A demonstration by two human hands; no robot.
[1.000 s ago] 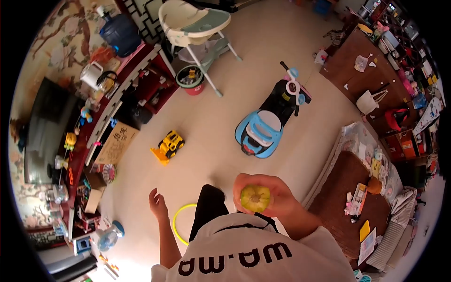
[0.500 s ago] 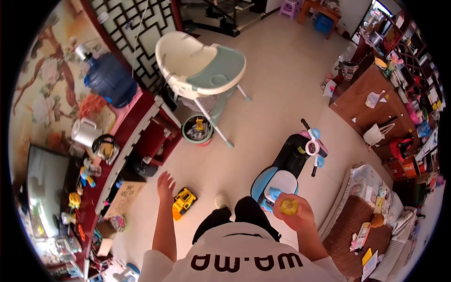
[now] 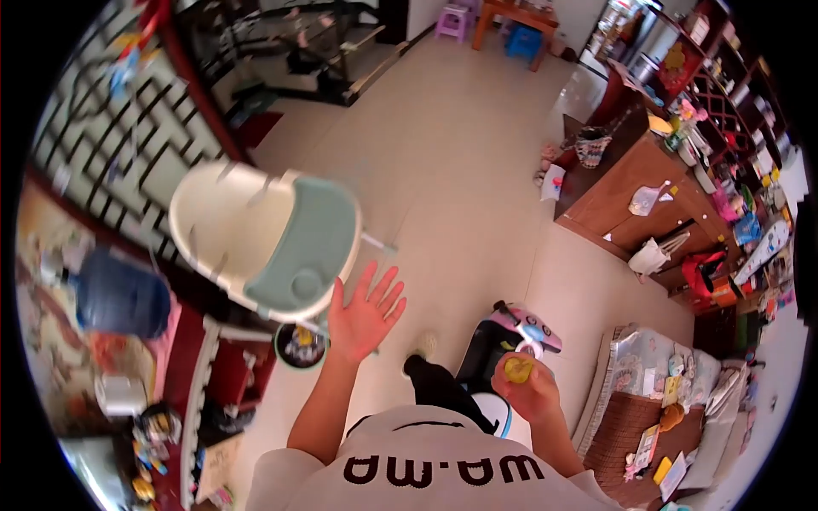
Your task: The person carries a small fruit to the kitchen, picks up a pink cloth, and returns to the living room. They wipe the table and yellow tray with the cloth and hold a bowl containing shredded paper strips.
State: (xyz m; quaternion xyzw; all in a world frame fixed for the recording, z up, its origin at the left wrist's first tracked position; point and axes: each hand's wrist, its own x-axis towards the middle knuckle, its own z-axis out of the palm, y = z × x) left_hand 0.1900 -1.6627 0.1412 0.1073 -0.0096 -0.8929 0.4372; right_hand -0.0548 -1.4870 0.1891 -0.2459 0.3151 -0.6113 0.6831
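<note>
My left hand (image 3: 365, 315) is raised with its fingers spread and nothing in it, just in front of the high chair's green tray (image 3: 307, 243). In my right hand (image 3: 532, 392) is a yellow-green round object (image 3: 518, 369), its end facing up, with my fingers wrapped round it. That hand is over the ride-on toy scooter (image 3: 494, 345), which is partly hidden by the hand and my body. One shoe (image 3: 424, 346) shows on the floor between my hands.
A bucket of small things (image 3: 301, 347) stands beside the high chair. At left are a blue water bottle (image 3: 123, 294) and a red cabinet (image 3: 234, 370). A brown cabinet (image 3: 622, 187) and a sofa (image 3: 635, 426) stand at right. An orange table (image 3: 545, 19) is at the back.
The view has moved forward, so the high chair and scooter appear nearer. My left hand has risen with its fingers spread. The yellow toy loader has left view. My right hand still holds the yellow-green object.
</note>
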